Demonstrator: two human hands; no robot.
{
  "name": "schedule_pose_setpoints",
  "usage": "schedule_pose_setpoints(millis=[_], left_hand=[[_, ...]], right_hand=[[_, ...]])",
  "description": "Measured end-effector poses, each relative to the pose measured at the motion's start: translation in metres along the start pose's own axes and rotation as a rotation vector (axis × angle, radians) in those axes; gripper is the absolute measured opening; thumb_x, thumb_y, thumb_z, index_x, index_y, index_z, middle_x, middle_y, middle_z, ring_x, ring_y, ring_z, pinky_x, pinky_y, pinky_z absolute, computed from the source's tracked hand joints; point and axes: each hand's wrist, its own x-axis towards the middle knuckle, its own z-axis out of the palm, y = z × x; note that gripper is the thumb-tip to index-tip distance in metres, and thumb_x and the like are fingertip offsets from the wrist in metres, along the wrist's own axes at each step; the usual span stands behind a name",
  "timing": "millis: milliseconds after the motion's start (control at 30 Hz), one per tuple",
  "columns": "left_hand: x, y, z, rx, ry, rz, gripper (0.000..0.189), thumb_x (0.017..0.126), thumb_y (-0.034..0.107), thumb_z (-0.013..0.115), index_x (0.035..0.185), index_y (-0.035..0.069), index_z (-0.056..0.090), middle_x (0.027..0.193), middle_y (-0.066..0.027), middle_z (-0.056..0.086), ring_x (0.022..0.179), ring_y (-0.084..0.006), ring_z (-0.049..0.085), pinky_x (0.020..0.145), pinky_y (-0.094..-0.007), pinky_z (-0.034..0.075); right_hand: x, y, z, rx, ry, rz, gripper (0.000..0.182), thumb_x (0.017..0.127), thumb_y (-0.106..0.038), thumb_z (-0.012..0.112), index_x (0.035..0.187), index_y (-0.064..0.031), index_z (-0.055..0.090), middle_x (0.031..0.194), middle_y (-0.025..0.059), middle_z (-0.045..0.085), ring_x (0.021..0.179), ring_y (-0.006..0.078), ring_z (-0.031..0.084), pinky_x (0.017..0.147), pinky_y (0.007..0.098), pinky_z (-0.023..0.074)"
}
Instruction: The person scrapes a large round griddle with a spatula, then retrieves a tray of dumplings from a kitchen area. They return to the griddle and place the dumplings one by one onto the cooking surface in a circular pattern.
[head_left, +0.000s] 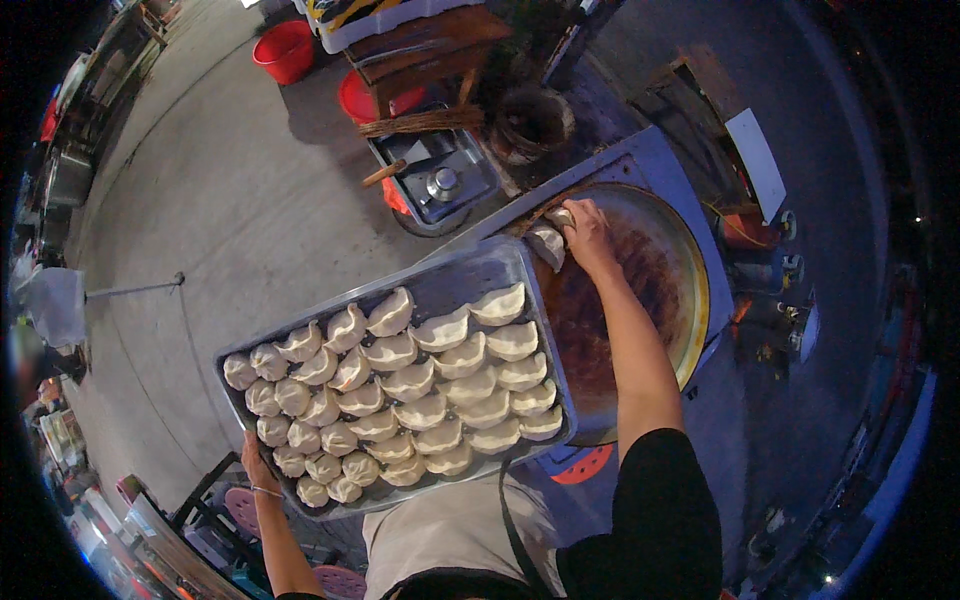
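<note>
My left hand (256, 463) grips the lower left edge of a metal tray (480, 265) in front of my waist. Rows of crescent dumplings (409, 381) fill most of the tray, with round pleated buns (304, 436) at its left end; the upper right strip is bare metal. My right hand (589, 229) reaches over a large round griddle pan (637, 292), its fingers on a crescent dumpling (560, 217) near the far left rim. Right beside it, another dumpling (548, 247) lies on the pan. The tray's right end overlaps the pan's left side.
Beyond the tray, a rectangular metal pan (480, 176) holds a wooden-handled scraper (409, 161) and a round metal lid (443, 184). Farther off stand a dark pot (532, 124), a red basin (283, 52) and a wooden stand (427, 49). Gas-burner parts (765, 270) sit right of the griddle.
</note>
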Motion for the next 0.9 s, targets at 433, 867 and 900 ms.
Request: schedule_pose_setpoints(millis=[433,867,900], left_hand=[[-0.001,0.002,-0.005,-0.046,0.051,-0.061,0.041,0.096,0.037,0.044,0.114,0.001,0.054,0.108,-0.0083,0.061,0.095,-0.0196,0.061,0.081,-0.0339,0.05],[0.003,-0.007,-0.02,-0.042,-0.034,-0.013,0.042,0.096,0.035,0.044,0.12,0.001,0.051,0.113,-0.0092,0.059,0.1,-0.0211,0.059,0.086,-0.0349,0.048],[0.004,-0.009,-0.025,-0.022,-0.015,-0.013,0.042,0.096,0.035,0.044,0.12,0.001,0.051,0.114,-0.0092,0.059,0.1,-0.0212,0.059,0.086,-0.0353,0.048]], right_hand=[[-0.097,-0.135,-0.031,0.115,-0.319,-0.287,0.039,0.071,-0.016,0.07,0.107,-0.0093,0.06,0.113,0.01,0.057,0.104,0.0276,0.056,0.086,0.0349,0.0479],[-0.099,-0.123,-0.058,0.622,-0.259,0.069,0.035,0.07,-0.008,0.072,0.105,-0.0044,0.064,0.101,0.0077,0.06,0.104,0.0204,0.056,0.076,0.0294,0.0515],[-0.098,-0.108,-0.068,0.616,-0.244,0.076,0.034,0.07,-0.006,0.07,0.103,-0.0049,0.065,0.105,0.008,0.058,0.104,0.0218,0.055,0.079,0.0307,0.0504]])
